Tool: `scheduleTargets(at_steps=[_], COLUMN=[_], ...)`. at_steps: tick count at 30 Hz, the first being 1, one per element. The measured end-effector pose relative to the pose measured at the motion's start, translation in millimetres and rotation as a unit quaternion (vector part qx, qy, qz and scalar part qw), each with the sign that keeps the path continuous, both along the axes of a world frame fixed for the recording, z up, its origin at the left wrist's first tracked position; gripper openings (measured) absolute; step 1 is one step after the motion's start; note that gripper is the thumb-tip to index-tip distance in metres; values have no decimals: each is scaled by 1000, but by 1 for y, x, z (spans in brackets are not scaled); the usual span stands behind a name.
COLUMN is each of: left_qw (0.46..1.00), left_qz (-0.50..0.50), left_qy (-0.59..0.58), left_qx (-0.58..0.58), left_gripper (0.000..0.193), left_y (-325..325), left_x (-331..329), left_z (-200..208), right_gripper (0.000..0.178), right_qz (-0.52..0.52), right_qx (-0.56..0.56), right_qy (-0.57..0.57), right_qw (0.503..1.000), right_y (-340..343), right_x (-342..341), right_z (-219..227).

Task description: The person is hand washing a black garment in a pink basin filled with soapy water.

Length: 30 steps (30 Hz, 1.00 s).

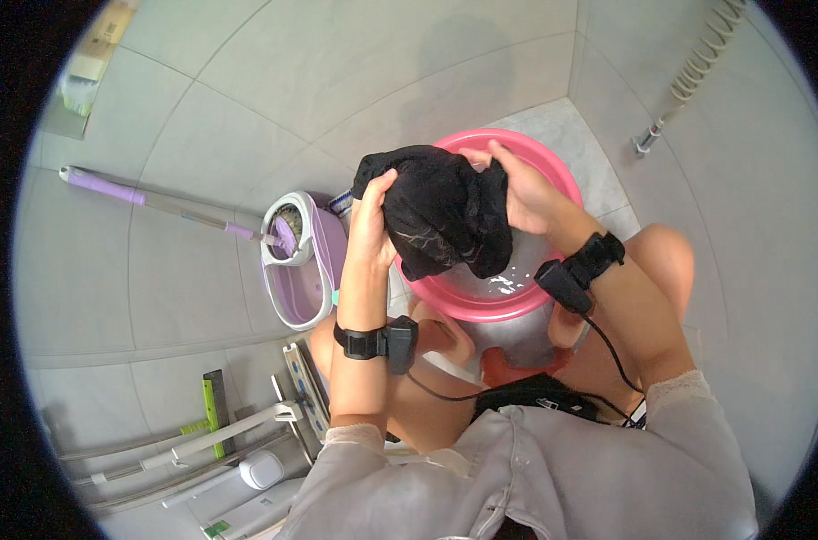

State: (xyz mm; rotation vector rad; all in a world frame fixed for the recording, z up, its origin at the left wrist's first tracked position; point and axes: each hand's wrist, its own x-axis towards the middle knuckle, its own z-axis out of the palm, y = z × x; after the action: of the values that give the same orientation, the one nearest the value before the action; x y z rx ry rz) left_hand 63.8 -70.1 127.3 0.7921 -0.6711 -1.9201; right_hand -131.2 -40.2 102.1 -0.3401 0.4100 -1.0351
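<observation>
A wet black garment [440, 211] hangs bunched above a pink plastic basin [553, 166] that holds a little soapy water. My left hand [370, 220] grips the garment's left side, fingers closed over the fabric. On the other side my right hand [521, 184] clutches its upper edge. Both wrists carry black strapped devices with a cable running down to my lap. The garment hides much of the basin's inside.
A purple and white mop bucket [296, 270] with a purple-handled mop [157, 200] stands left of the basin. Cleaning tools lean at the lower left [229, 432]. A coiled hose [697, 67] hangs on the tiled wall at right. My knees flank the basin.
</observation>
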Motion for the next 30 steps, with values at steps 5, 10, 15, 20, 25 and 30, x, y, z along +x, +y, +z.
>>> scheduleTargets(at_steps=[5,10,15,20,25,30], left_qw=[995,995,988,982,994,987], left_qz=[83,13,93,110,33,124], left_qy=[-41,-95,-123,-126,-74,-96], left_qx=[-24,28,-21,-85,72,24], left_gripper=[23,48,27,14,17,19], left_y=[-7,4,17,29,16,14], left_x=[-8,-25,-48,-64,-48,-54], left_z=[0,-36,-42,-49,-40,-37], right_gripper=[28,31,31,30,30,32], right_qz=[-27,-183,-307,-393,-381,-427], right_qx=[-57,-276,-395,-231,-299,-272], right_qy=[122,494,648,637,619,600], right_qw=[991,804,575,621,619,620], right_y=[13,19,16,-6,-7,-22], right_x=[7,29,35,31,34,12], right_z=[18,8,-14,-27,-23,-3])
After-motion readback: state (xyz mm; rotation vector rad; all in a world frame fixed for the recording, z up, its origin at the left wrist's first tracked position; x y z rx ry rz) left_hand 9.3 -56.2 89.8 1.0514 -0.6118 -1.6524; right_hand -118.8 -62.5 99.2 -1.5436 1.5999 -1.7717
